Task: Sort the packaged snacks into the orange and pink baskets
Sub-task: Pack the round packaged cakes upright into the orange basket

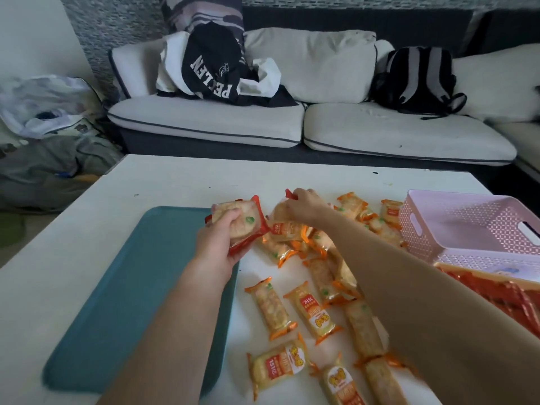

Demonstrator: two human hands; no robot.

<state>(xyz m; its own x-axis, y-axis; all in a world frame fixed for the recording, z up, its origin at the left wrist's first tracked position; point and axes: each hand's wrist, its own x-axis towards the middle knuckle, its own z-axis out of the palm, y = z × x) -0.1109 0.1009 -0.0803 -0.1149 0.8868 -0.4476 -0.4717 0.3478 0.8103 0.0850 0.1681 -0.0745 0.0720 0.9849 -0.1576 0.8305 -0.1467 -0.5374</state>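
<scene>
Between teal tray (117, 302) and pink basket (423, 226) lie scattered snacks (317, 312).

— What's on the sofa (204, 121) behind?
— A black garment with white lettering (210, 68), heaped on white cloth at the left end. A black and grey backpack (418, 77) sits towards the right.
— And nearer?
— A teal tray (117, 302) lies flat on the white worktop (73, 258), left side. Crumpled bags and fabric (43, 127) sit on the floor beyond.

White letters "PELLEN" stand upside down on the black garment (210, 68); a snack packet (310, 309) shows "1512".
</scene>
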